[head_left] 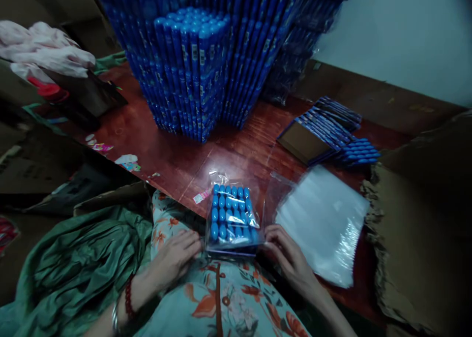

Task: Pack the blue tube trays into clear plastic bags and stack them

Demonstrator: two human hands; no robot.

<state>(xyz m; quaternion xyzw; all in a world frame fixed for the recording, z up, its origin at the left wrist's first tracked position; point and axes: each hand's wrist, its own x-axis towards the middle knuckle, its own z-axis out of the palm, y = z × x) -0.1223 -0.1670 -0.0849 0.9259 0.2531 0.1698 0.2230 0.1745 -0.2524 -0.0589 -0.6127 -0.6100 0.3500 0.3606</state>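
- The place looks like a small packing workshop, judging by its repeated stock.
- Tall stacks of matching blue packs (180, 81), several with barcode labels (202, 57), crowd a worn red-brown wooden table (243, 157).
- A pile of clear plastic bags (320, 224) lies near one bagged block of blue-ended pieces (232, 214).
- A rough-edged cardboard box (401, 251) stands at the table's right end.

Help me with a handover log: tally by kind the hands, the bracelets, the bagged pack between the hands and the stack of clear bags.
Hands: 2, left hand and right hand
Bracelets: 2, beads and bangle
Bagged pack: 1
Bag stack: 1
Total: 6
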